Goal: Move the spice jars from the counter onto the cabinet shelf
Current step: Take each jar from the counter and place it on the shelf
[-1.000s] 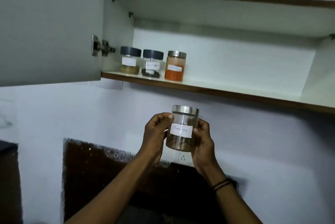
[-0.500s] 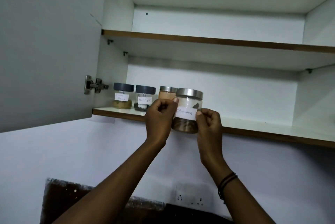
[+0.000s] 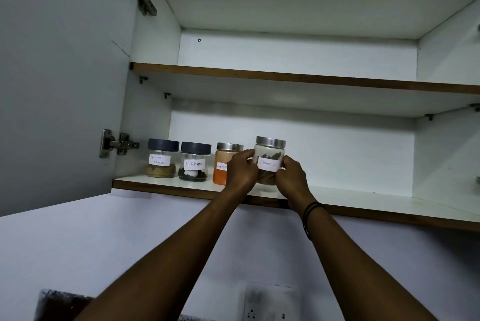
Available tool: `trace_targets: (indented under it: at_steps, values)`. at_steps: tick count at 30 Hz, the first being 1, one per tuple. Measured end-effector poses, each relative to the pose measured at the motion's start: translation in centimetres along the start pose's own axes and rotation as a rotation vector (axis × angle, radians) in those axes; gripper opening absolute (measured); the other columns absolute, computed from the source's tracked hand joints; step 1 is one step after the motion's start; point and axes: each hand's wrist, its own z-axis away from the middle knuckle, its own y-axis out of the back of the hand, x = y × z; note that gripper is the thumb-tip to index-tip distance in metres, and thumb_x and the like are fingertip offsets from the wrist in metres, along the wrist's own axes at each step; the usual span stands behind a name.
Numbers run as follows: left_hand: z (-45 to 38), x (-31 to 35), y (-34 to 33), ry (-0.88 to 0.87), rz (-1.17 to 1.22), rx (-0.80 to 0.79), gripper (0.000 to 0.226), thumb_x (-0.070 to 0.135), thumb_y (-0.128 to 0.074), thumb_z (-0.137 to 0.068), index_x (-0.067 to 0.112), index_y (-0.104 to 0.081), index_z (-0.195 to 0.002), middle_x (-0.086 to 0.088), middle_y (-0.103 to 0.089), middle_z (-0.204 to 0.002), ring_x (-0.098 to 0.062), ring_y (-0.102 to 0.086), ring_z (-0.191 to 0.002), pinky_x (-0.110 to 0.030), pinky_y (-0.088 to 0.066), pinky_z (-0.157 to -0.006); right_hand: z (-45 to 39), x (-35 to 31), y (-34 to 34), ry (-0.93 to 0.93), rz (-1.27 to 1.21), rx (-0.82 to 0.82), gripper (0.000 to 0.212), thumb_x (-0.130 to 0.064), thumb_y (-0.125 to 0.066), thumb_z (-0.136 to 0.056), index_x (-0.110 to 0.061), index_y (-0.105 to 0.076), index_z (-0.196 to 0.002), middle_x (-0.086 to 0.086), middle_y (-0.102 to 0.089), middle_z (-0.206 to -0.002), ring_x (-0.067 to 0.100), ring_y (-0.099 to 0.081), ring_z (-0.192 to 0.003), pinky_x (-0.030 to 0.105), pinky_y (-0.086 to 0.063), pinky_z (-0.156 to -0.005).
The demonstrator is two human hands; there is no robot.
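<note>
A clear jar labelled cinnamon point(image 3: 269, 157) with a silver lid is at the lower cabinet shelf point(image 3: 363, 197), just right of the other jars. My left hand point(image 3: 240, 170) grips its left side and my right hand point(image 3: 292, 175) grips its right side. The jar's base is hidden behind my hands, so I cannot tell whether it rests on the shelf. To its left stand an orange-filled jar point(image 3: 224, 164) with a silver lid, a black pepper jar point(image 3: 194, 162) and a garam masala jar point(image 3: 161, 158), both with dark lids.
The cabinet door point(image 3: 59, 86) hangs open at the left, with hinges point(image 3: 117, 142) on its inner edge. An upper shelf point(image 3: 298, 77) runs above. The lower shelf stretches bare to the right of the jars. A wall socket point(image 3: 270, 305) sits below.
Both hands lifted the cinnamon jar from chest height up and into the lower shelf, beside the orange jar. The view tilted upward.
</note>
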Motion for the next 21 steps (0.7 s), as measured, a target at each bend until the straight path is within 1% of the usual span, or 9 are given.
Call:
trace_targets:
  at_steps: [2,5,8,11,15,17,18,19,21]
  values:
    - [-0.6,-0.4,-0.3,-0.010,-0.033,-0.020,0.037,-0.004,-0.053,-0.090,0.004,-0.067,-0.123,-0.013,-0.069,-0.123,-0.027,-0.064,-0.111,-0.040,-0.056,-0.093,-0.6,0.1,-0.4,-0.012,0.041,-0.046,0.039,0.001,-0.041,-0.088,-0.006,-0.058,-0.122,0.014,-0.062,-0.126,0.032,-0.058,-0.115,0.045,-0.049,-0.099]
    - [-1.3,-0.9,-0.4,-0.013,-0.054,-0.034,0.028,-0.007,-0.058,-0.085,-0.002,-0.068,-0.111,-0.019,-0.071,-0.110,-0.032,-0.067,-0.101,-0.036,-0.057,-0.077,-1.5,0.1,-1.0,-0.009,0.070,-0.138,0.039,0.001,-0.051,-0.085,-0.005,-0.057,-0.124,0.015,-0.062,-0.126,0.033,-0.059,-0.115,0.046,-0.049,-0.099]
    - [-1.6,-1.8,-0.3,0.054,-0.100,-0.063,0.024,-0.008,-0.052,-0.084,-0.004,-0.064,-0.104,-0.023,-0.068,-0.107,-0.036,-0.065,-0.101,-0.027,-0.048,-0.062,-2.0,0.4,-1.5,-0.026,0.109,-0.220,0.037,0.001,-0.056,-0.084,-0.004,-0.058,-0.121,0.017,-0.063,-0.123,0.034,-0.060,-0.114,0.046,-0.050,-0.098]
    - [-2.0,-2.3,-0.3,0.077,-0.172,-0.133,0.018,-0.004,-0.052,-0.086,0.005,-0.061,-0.099,-0.015,-0.064,-0.099,-0.035,-0.063,-0.102,-0.028,-0.048,-0.069,-2.2,0.8,-1.8,-0.038,0.137,-0.263,0.035,-0.002,-0.064,-0.082,-0.002,-0.058,-0.117,0.016,-0.065,-0.116,0.034,-0.062,-0.107,0.040,-0.053,-0.090]
    - [-2.0,-2.2,-0.3,0.084,-0.287,-0.164,0.021,0.004,-0.054,-0.090,0.000,-0.060,-0.110,-0.020,-0.064,-0.113,-0.034,-0.061,-0.107,-0.039,-0.052,-0.086,-2.2,0.7,-1.5,-0.050,0.080,-0.332,0.027,0.000,-0.064,-0.084,-0.001,-0.065,-0.111,0.021,-0.069,-0.111,0.037,-0.066,-0.098,0.041,-0.052,-0.078]
    - [-1.5,-2.1,-0.2,0.051,-0.330,-0.152,0.020,0.007,-0.055,-0.092,-0.003,-0.061,-0.107,-0.022,-0.064,-0.112,-0.035,-0.061,-0.105,-0.037,-0.050,-0.082,-1.7,0.5,-1.4,-0.018,0.115,-0.315,0.023,-0.001,-0.065,-0.084,-0.002,-0.067,-0.106,0.020,-0.070,-0.108,0.036,-0.065,-0.098,0.040,-0.052,-0.078]
    - [-1.1,-2.1,-0.2,0.025,-0.328,-0.137,0.019,0.008,-0.054,-0.092,-0.005,-0.062,-0.103,-0.023,-0.065,-0.108,-0.036,-0.061,-0.102,-0.033,-0.048,-0.076,-1.5,0.3,-1.3,-0.001,0.156,-0.281,0.017,-0.002,-0.064,-0.084,-0.004,-0.066,-0.100,0.015,-0.069,-0.104,0.035,-0.063,-0.097,0.035,-0.050,-0.075]
    - [-0.6,-1.9,0.0,0.003,-0.315,-0.119,0.017,0.007,-0.053,-0.092,-0.005,-0.063,-0.096,-0.022,-0.065,-0.100,-0.035,-0.061,-0.096,-0.030,-0.043,-0.070,-1.2,0.3,-1.2,0.022,0.201,-0.240,0.009,-0.003,-0.062,-0.084,-0.009,-0.061,-0.091,0.009,-0.065,-0.097,0.033,-0.060,-0.093,0.026,-0.046,-0.066]
    - [0.7,-1.7,0.4,-0.046,-0.253,-0.098,0.015,0.006,-0.050,-0.091,0.002,-0.061,-0.081,-0.013,-0.061,-0.081,-0.028,-0.058,-0.081,-0.029,-0.038,-0.064,-0.2,0.2,-1.0,0.067,0.231,-0.149,0.014,-0.005,-0.055,-0.085,-0.015,-0.049,-0.079,0.000,-0.055,-0.087,0.025,-0.053,-0.087,0.017,-0.034,-0.055]
